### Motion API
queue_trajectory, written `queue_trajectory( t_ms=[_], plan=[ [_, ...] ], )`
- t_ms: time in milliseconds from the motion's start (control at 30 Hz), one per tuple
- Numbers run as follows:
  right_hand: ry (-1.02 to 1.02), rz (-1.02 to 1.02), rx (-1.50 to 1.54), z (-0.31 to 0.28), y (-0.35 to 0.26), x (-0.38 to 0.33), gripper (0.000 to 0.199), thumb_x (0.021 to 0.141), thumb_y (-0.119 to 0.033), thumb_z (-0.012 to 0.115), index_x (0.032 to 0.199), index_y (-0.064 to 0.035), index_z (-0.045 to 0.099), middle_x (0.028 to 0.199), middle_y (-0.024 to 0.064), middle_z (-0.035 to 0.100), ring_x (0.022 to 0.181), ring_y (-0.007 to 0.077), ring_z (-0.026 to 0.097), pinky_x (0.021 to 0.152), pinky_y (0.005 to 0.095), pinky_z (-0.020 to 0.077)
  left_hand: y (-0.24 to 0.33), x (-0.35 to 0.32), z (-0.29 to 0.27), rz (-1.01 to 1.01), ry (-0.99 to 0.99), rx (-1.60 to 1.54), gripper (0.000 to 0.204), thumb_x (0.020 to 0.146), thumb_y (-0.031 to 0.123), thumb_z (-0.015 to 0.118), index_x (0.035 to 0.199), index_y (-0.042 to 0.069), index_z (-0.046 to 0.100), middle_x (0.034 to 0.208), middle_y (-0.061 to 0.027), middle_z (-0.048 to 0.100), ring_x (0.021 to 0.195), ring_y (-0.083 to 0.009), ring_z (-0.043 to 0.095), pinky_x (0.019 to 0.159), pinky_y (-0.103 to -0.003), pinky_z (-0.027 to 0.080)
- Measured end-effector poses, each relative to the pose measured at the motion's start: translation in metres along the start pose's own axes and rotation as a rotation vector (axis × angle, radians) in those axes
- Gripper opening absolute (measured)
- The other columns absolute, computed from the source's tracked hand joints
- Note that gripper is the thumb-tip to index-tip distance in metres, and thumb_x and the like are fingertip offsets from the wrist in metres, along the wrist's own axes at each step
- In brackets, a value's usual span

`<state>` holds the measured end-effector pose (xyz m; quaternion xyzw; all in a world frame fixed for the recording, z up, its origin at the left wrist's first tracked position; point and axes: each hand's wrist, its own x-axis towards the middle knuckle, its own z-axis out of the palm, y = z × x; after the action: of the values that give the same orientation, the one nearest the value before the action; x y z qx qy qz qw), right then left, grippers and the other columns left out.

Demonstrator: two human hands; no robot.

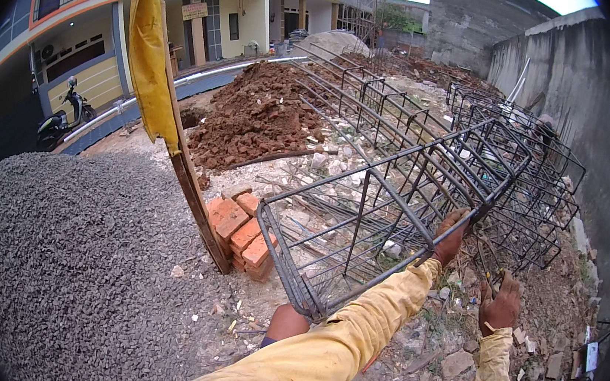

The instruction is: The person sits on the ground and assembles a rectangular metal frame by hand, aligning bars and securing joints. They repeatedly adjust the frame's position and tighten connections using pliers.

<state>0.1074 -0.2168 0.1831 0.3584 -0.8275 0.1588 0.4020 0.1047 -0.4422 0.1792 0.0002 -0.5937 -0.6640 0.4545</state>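
Observation:
A long rebar cage (359,222) of dark steel bars and square stirrups stretches away from me, its near end tilted up above the ground. My left hand (451,239) is wrapped round a bar on the cage's right side. Lower and to the right, my right hand (501,306) is closed round a slim dark hand tool (489,275) with a bit of yellow, which looks like pincers. The tool's tip points up toward the cage, and the fingers partly hide its handles. Both forearms wear yellow sleeves.
More rebar cages (545,167) lie along the grey wall (586,94) at right. Orange bricks (241,230) are stacked left of the cage, beside a leaning wooden post (195,205) with yellow cloth. A gravel heap (74,263) covers the left; red soil (253,118) rises behind. Rubble litters the ground.

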Motion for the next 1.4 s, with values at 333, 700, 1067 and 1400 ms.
queue_trajectory(
  t_ms=[333, 700, 1067, 1400],
  plan=[
    [-0.875, 0.683, 1.261, -0.016, 0.018, 0.019, 0.062, 0.095, -0.062, 0.040, 0.107, -0.0042, 0.061, 0.069, -0.0016, 0.057, 0.051, 0.0067, 0.049, 0.044, 0.0224, 0.0347, -0.033, 0.007, 0.001, 0.246, 0.051, 0.242, 0.035, 0.098, 0.026, 0.056, 0.120, 0.000, 0.062, 0.120, -0.0148, 0.061, 0.111, -0.0231, 0.058, 0.096, -0.032, 0.044],
    [-0.545, 0.316, 0.495, -0.004, 0.008, 0.026, 0.040, 0.087, -0.041, 0.067, 0.082, -0.0021, 0.056, 0.065, 0.0090, 0.059, 0.047, 0.0178, 0.054, 0.047, 0.0358, 0.0450, -0.015, 0.000, 0.001, 0.200, -0.012, 0.399, 0.030, 0.098, 0.011, 0.047, 0.125, 0.001, 0.057, 0.124, -0.0189, 0.058, 0.117, -0.0331, 0.054, 0.101, -0.038, 0.042],
    [-0.541, 0.383, 0.832, -0.019, -0.010, 0.016, 0.052, 0.084, -0.032, 0.072, 0.121, -0.0026, 0.049, 0.096, 0.0142, 0.060, 0.076, 0.0283, 0.061, 0.069, 0.0429, 0.0511, -0.011, 0.005, -0.005, 0.130, -0.026, 0.295, 0.038, 0.099, 0.027, 0.051, 0.124, 0.000, 0.058, 0.123, -0.0188, 0.059, 0.116, -0.0317, 0.056, 0.099, -0.035, 0.042],
    [-0.270, 0.114, 0.522, 0.003, 0.002, 0.004, 0.055, 0.093, -0.046, 0.055, 0.127, -0.0024, 0.052, 0.102, 0.0226, 0.065, 0.098, 0.0405, 0.063, 0.080, 0.0428, 0.0506, -0.015, 0.007, -0.009, 0.212, -0.030, 0.426, 0.036, 0.098, 0.025, 0.051, 0.124, 0.001, 0.058, 0.122, -0.0184, 0.059, 0.114, -0.0328, 0.056, 0.097, -0.037, 0.043]
  ],
)
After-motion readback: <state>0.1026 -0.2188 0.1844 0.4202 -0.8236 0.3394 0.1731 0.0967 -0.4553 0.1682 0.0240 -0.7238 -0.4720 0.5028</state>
